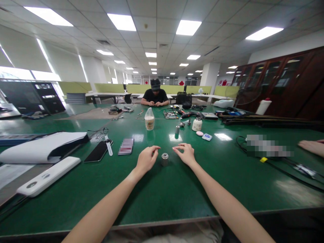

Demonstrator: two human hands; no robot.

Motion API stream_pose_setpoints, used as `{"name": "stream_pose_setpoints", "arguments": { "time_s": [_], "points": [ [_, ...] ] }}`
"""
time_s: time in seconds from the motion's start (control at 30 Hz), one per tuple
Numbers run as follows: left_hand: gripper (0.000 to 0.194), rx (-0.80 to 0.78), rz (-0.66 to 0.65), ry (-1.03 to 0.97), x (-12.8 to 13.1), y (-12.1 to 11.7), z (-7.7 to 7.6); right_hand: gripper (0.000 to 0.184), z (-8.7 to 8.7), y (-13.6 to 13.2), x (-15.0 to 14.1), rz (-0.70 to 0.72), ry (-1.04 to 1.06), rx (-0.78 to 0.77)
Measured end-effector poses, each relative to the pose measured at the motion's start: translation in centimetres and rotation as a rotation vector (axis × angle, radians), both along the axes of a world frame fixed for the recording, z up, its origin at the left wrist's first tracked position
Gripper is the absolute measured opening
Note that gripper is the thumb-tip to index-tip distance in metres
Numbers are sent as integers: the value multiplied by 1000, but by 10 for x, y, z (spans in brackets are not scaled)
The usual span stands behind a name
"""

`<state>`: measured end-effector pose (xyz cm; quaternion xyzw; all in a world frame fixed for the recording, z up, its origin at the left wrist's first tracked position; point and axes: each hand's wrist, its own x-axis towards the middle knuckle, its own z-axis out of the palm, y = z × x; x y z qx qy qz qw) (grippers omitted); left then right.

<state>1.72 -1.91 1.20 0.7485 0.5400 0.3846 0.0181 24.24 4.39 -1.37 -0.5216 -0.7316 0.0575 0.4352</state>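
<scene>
A small metal cylinder stands upright on the green table, a round fitting showing on its top. My left hand is just left of it, thumb and forefinger apart, holding nothing. On the cylinder's other side, my right hand points inward with its fingers apart, also without anything in it. Neither hand appears to touch the cylinder. Farther back stands a second small metallic cylinder, close to a white patterned jar. A pink round object and a small white-and-blue case lie beside the jar.
A bagged cup stands ahead. To the left are a phone, a watch and a white power strip. Black cables run at right, near another person's hand. A person sits across the table.
</scene>
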Motion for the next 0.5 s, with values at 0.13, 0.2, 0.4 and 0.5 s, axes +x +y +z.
{"name": "stream_pose_setpoints", "arguments": {
  "time_s": [0.13,0.2,0.4,0.5],
  "points": [
    [29,-54,17,5,0,-1,1,17,-19,12,14,-69,-76,-96],
    [29,-61,27,10,0,-1,1,18,-22,15,15,-77,-60,-84],
    [32,-68,0,39,-1,0,0,34,-11,9,8,-174,-55,-185],
    [32,-63,-1,48,-2,1,-1,24,-7,4,7,-171,-132,-240]
  ]
}}
